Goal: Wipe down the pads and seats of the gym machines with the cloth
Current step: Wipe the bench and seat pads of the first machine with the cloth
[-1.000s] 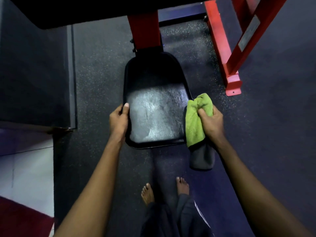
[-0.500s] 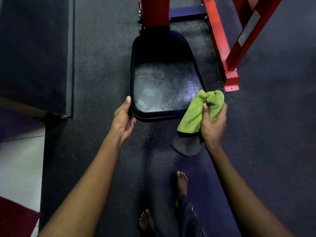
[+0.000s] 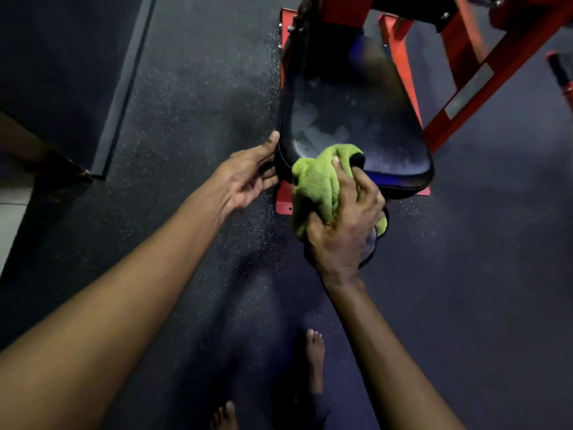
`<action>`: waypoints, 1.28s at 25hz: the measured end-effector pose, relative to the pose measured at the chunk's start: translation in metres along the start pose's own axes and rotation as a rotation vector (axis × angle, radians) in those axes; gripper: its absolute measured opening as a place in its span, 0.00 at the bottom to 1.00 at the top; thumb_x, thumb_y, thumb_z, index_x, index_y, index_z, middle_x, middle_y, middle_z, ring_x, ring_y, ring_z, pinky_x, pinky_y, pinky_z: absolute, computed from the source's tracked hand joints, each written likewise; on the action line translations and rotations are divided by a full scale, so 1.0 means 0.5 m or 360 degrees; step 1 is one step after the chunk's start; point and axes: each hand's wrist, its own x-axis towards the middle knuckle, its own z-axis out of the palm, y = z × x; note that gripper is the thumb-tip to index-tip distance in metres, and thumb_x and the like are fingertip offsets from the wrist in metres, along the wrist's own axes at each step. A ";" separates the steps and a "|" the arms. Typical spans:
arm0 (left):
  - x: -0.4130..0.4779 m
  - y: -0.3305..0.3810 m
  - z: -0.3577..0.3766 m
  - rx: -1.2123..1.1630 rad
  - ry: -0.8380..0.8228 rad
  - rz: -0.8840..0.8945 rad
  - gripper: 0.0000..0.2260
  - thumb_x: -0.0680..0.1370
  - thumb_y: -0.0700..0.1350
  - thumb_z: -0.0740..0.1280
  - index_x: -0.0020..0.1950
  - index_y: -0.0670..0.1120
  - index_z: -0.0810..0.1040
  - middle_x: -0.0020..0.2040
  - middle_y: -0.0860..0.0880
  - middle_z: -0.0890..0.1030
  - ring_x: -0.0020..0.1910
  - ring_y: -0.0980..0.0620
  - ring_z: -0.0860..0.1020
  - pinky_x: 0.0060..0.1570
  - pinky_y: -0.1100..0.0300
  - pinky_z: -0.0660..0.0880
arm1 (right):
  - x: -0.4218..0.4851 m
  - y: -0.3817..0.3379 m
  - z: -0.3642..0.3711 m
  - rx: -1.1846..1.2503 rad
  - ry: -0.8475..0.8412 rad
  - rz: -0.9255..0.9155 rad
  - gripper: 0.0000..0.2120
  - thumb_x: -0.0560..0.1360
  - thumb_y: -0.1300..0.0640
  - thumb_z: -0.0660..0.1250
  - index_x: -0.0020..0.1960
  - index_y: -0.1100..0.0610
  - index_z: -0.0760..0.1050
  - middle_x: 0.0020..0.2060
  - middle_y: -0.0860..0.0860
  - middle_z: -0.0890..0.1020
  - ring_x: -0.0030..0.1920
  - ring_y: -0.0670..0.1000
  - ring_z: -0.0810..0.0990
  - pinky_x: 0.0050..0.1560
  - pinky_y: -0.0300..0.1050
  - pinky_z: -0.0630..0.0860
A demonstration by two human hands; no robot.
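Observation:
A black padded seat with a wet sheen sits on a red machine frame. My right hand grips a bunched green cloth with a dark backing and holds it against the seat's front left corner. My left hand rests at the seat's left front edge, thumb along the side and fingers toward the underside, palm turned up.
Dark speckled rubber floor lies all around. A red base plate shows under the seat's front. A dark raised platform stands at the left. My bare feet are below the hands.
The cloth moved from beside the seat's right front corner to its front left corner. My left hand came back to the seat's edge. The view shifted left of the seat.

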 end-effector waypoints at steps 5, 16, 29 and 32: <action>-0.006 -0.016 -0.002 -0.0169 0.0014 -0.0002 0.12 0.79 0.45 0.69 0.61 0.42 0.80 0.52 0.46 0.84 0.51 0.50 0.82 0.58 0.53 0.80 | -0.008 0.015 -0.031 -0.0169 -0.0178 -0.0241 0.36 0.66 0.54 0.63 0.75 0.50 0.71 0.68 0.56 0.72 0.65 0.58 0.67 0.66 0.64 0.69; -0.041 -0.062 -0.019 -0.0310 0.0083 0.0160 0.12 0.82 0.45 0.66 0.63 0.41 0.80 0.54 0.44 0.84 0.53 0.49 0.81 0.58 0.57 0.79 | 0.044 -0.053 -0.039 -0.0700 -0.0469 -0.0541 0.36 0.66 0.61 0.75 0.73 0.48 0.72 0.70 0.56 0.70 0.66 0.61 0.68 0.59 0.57 0.67; -0.074 -0.071 -0.024 -0.0476 -0.0237 0.0083 0.42 0.80 0.70 0.36 0.65 0.43 0.78 0.55 0.44 0.85 0.59 0.48 0.80 0.65 0.54 0.71 | 0.169 -0.160 0.042 -0.1105 -0.0862 -0.0762 0.29 0.71 0.51 0.73 0.70 0.54 0.72 0.67 0.57 0.70 0.63 0.63 0.68 0.58 0.57 0.66; -0.081 -0.060 -0.027 -0.0400 -0.0256 0.0080 0.42 0.79 0.70 0.35 0.66 0.45 0.78 0.62 0.44 0.82 0.65 0.47 0.77 0.69 0.52 0.66 | 0.162 -0.163 0.037 -0.1061 -0.0849 -0.0757 0.30 0.71 0.50 0.74 0.71 0.53 0.71 0.67 0.56 0.71 0.61 0.63 0.70 0.57 0.57 0.67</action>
